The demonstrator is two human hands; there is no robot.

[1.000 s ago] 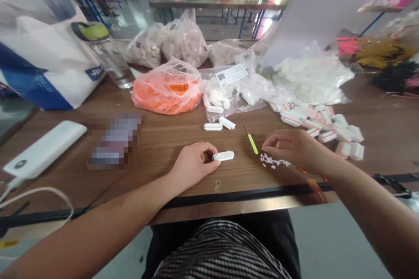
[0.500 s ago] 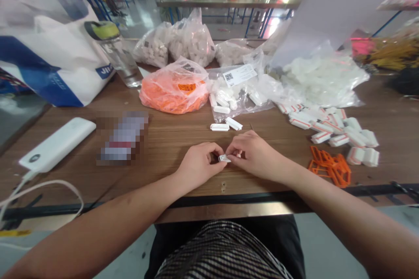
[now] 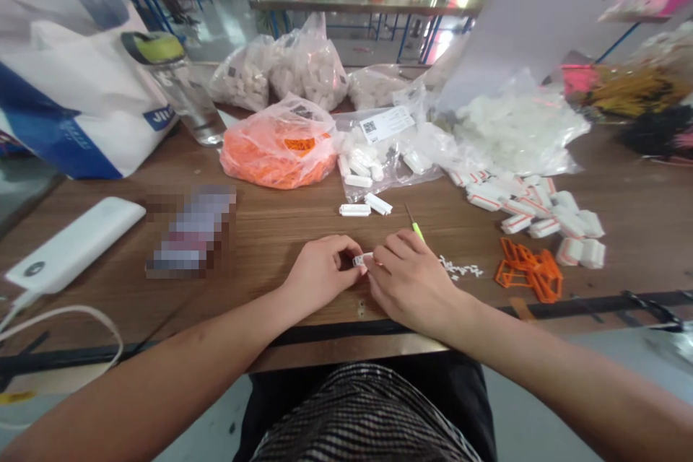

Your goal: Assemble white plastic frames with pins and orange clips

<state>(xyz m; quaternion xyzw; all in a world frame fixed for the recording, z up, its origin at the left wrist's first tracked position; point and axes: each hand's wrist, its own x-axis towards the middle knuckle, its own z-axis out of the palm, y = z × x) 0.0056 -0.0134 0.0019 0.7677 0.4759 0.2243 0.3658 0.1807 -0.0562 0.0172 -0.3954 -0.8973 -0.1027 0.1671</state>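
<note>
In the head view, a small white plastic part is pinched between the thumb and fingers of my left hand. My right hand is closed over the right end of the same part, and its fingers hide most of it. Beyond my right hand lies a thin tool with a green handle. Small white bits are scattered to the right of that hand. Two white plastic housings lie on the table ahead of my hands.
Orange frames and a pile of white housings with orange lines lie right. Behind are an orange-filled bag and a clear bag of white parts. A power bank, blurred flat object and bottle are left.
My right hand has turned more palm-down, its fingers now covering the part's right end. The green-handled tool and white bits have come into view beside it. The whole view has shifted slightly.
</note>
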